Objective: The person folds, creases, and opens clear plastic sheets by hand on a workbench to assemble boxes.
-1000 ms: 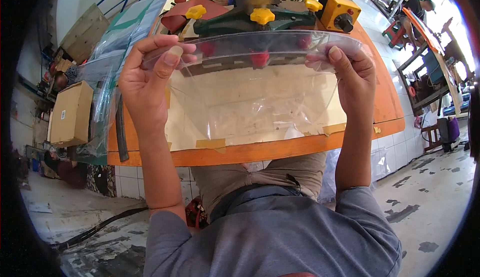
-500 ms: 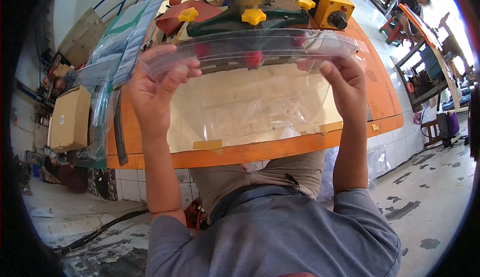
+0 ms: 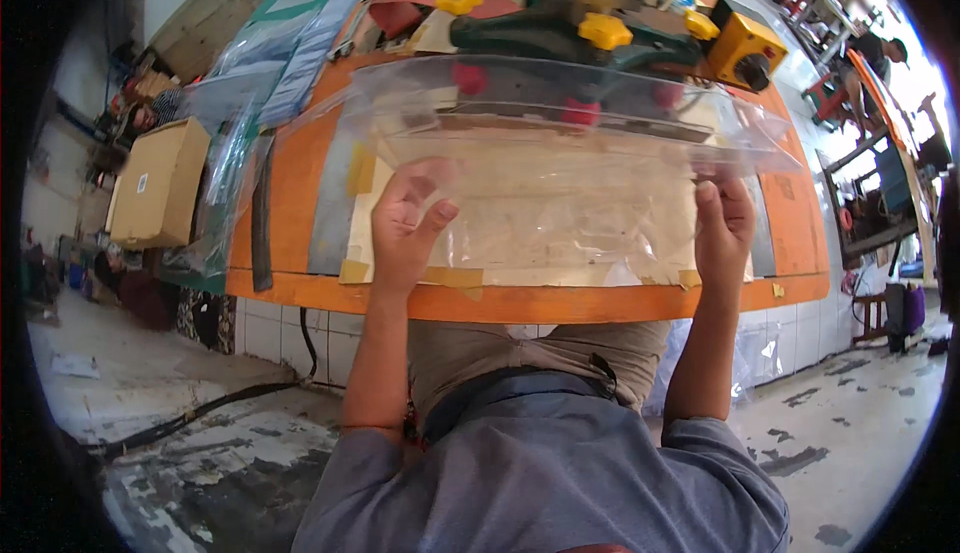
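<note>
A clear plastic sheet point(image 3: 750, 138), with a folded band along its far edge, spreads in front of me below the press head. My left hand point(image 3: 412, 221) is at the left part of the sheet, thumb and curved fingers apart; the fingertips are blurred. On the right, my right hand point(image 3: 724, 218) pinches the sheet's edge between thumb and fingers, its fingertips partly behind the plastic. Under the sheet lies a pale board point(image 3: 590, 275), taped to the orange table point(image 3: 560, 303).
A green press point(image 3: 540, 38) with yellow knobs point(image 3: 605, 31) stands beyond the sheet. Right of it is a yellow control box point(image 3: 745, 53). Stacked plastic sheets point(image 3: 300, 48) and a cardboard box point(image 3: 160, 183) are at the left. Another person point(image 3: 875, 53) sits far right.
The band of the sheet has spread wider and flatter. My left hand has come nearer to me and loosened from the band; my right hand is slightly lower. The view has shifted left.
</note>
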The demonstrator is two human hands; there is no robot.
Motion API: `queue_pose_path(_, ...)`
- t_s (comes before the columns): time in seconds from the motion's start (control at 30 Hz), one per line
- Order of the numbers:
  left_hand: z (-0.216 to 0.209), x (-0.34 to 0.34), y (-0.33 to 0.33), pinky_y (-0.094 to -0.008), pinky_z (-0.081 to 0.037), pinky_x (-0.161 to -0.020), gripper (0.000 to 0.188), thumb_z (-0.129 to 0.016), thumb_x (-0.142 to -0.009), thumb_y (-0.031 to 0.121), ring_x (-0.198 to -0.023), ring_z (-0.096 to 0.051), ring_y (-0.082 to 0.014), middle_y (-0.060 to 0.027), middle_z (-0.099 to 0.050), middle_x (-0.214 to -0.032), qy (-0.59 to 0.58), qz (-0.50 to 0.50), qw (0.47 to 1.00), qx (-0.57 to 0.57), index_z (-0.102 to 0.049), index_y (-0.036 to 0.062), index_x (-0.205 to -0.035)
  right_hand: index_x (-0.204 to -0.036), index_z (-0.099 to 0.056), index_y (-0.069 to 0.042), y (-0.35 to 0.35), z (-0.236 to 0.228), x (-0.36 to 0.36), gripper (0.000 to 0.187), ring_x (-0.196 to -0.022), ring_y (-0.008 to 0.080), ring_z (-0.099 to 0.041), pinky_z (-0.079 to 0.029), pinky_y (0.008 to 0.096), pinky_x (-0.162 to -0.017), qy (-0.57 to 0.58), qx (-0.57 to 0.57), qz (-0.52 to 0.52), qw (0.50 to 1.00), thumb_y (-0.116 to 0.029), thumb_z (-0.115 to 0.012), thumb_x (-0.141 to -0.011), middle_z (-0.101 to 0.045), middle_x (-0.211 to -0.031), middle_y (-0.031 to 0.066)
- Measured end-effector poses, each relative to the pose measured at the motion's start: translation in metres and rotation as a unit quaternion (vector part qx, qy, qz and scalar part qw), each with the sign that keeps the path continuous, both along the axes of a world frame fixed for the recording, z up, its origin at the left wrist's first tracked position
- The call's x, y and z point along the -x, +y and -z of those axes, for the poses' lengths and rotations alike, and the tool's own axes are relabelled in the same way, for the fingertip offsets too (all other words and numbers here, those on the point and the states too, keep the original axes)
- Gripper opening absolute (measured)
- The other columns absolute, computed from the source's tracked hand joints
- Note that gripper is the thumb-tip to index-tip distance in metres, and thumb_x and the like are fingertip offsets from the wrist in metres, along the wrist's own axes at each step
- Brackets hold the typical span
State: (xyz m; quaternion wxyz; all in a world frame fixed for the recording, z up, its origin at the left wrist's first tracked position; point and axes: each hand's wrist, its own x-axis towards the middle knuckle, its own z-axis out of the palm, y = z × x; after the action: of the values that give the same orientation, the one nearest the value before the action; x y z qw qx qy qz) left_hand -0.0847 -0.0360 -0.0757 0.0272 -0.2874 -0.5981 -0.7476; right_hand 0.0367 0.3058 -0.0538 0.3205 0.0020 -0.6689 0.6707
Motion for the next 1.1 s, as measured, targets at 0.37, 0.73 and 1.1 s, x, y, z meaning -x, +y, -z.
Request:
queue_pose_path(0.37,0.000,-0.015,-0.003,-0.0343,-0.050,-0.099,0.039,-0.072,-0.099,0.030,-0.108,-0.069,-0.0212,-0.0148,-0.075,-0.115,0.120,-0.112,0.982,0.089,-0.069,-0.0036,-0.119,-0.136,-0.059,0.010,-0.004,0.016,0.001,0.038,-0.120,0.0189,-0.061,-0.045,0.0343,-0.107,0.078,0.038,0.053,0.995,-0.010,-0.063,-0.105,-0.068,-0.128,0.0137)
queue_pose_path(0.73,0.005,-0.019,-0.008,-0.0417,-0.050,-0.103,0.036,-0.062,-0.104,0.024,-0.112,-0.070,-0.0273,-0.0191,-0.074,-0.116,0.141,-0.098,0.968,0.182,-0.064,-0.0042,-0.126,-0.110,-0.067,0.006,0.071,-0.023,-0.105,0.025,-0.097,0.0227,-0.070,-0.053,0.0358,-0.093,0.023,0.011,0.171,0.985,-0.016,-0.058,-0.108,-0.072,-0.107,0.0123)
queue_pose_path(1.1,0.011,-0.019,-0.006,-0.0389,-0.052,-0.097,0.027,-0.055,-0.106,0.012,-0.100,-0.072,-0.0243,-0.0189,-0.075,-0.104,0.112,-0.082,0.980,0.144,-0.063,-0.0062,-0.125,-0.118,-0.068,-0.003,0.176,0.023,-0.295,0.025,-0.111,0.0209,-0.065,-0.054,0.0384,-0.091,0.088,0.259,0.428,0.861,-0.024,-0.063,-0.105,-0.071,-0.117,0.0073)
